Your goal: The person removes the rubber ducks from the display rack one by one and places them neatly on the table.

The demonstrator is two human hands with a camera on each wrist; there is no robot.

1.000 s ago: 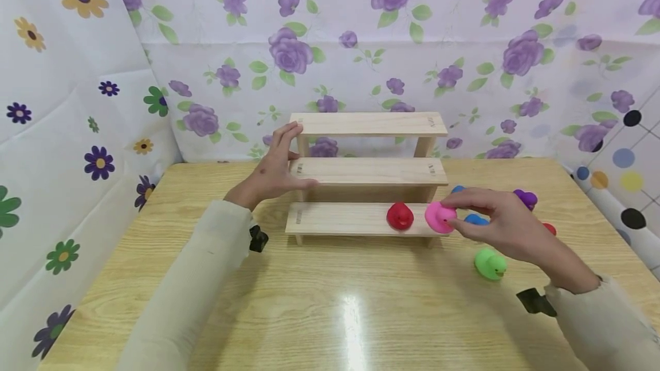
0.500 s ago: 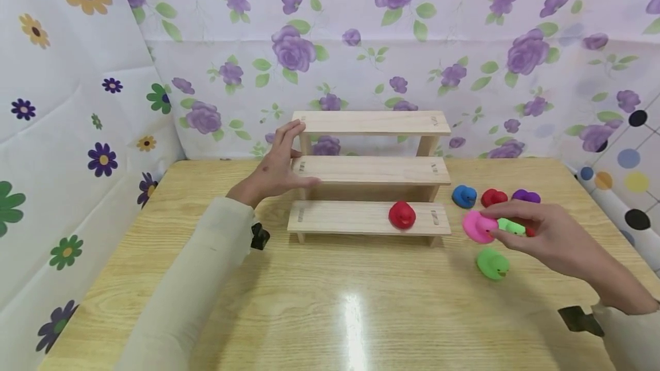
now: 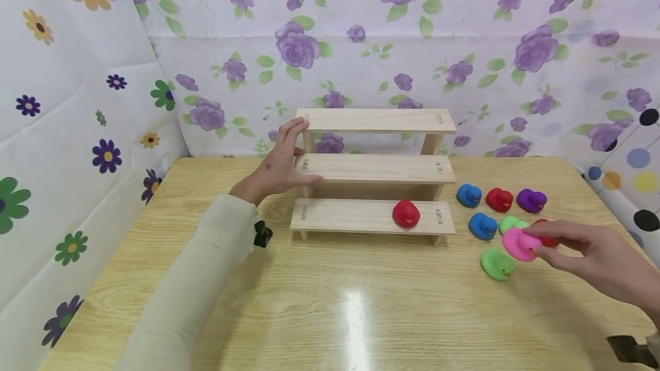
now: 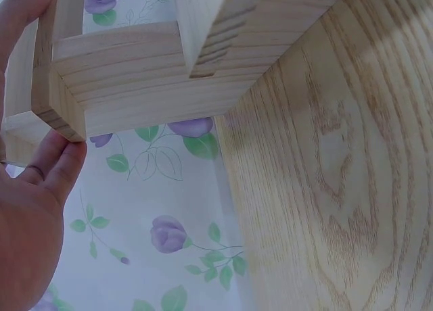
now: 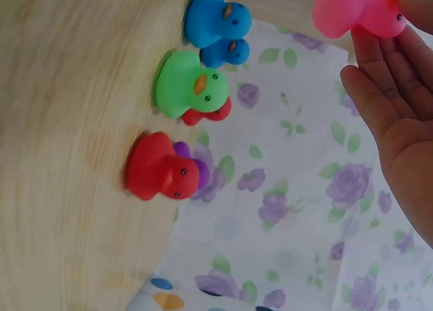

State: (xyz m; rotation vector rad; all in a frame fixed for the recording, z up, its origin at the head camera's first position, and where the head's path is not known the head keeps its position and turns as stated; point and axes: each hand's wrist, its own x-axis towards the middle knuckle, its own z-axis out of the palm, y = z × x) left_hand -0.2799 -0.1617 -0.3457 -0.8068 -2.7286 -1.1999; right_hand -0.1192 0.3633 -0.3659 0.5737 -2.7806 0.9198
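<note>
My left hand (image 3: 282,164) grips the left end of a three-step wooden shelf (image 3: 373,168), fingers at the upper boards and thumb along the middle one. In the left wrist view two fingertips (image 4: 66,163) press against a board's end. A red rubber duck (image 3: 406,214) sits on the right part of the lowest step. My right hand (image 3: 600,256) pinches a pink rubber duck (image 3: 519,244) between thumb and fingers, above the other ducks at the right. In the right wrist view the pink duck (image 5: 355,10) is held clear of the table.
Right of the shelf stand several rubber ducks: blue (image 3: 469,194), red (image 3: 499,200), purple (image 3: 531,200), another blue (image 3: 483,226), and a light green one (image 3: 497,263) in front. One green and one red duck are partly covered by the right hand. Flowered cloth (image 3: 350,62) hangs behind the table.
My right hand has carried the pink duck from the shelf's lower right end rightward, over the group of ducks. The left hand keeps its grip on the shelf. The view has shifted slightly.
</note>
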